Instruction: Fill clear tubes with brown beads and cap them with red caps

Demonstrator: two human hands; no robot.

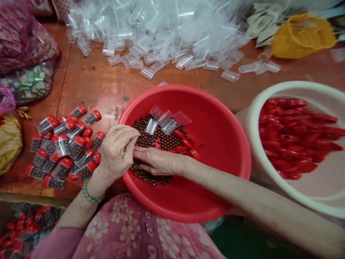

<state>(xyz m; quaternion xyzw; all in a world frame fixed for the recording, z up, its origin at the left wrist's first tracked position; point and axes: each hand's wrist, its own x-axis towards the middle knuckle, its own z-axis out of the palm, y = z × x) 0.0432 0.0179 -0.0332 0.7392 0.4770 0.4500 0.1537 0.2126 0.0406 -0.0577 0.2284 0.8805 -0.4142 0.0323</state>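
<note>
A red basin (pixel 226 144) holds many small brown balls (pixel 169 140), several clear plastic tubes (pixel 165 120) and some red caps (pixel 188 144). My left hand (pixel 117 149) is over the basin's left rim, fingers curled and pressed together; whatever is inside them is hidden. Just to its right, my right hand (pixel 156 160) reaches low over the balls, its fingertips close to my left hand and partly covered by it. Whether it holds anything does not show. On the table left of my left hand lies a pile of filled clear tubes with red caps (pixel 63 145).
Many empty clear tubes (pixel 161 32) are heaped along the back. A white tub (pixel 253 118) of red caps stands at the right, a yellow basket (pixel 285 43) behind it. Bags of small packets (pixel 35 81) sit at the left. A box of capped tubes (pixel 29 223) is lower left.
</note>
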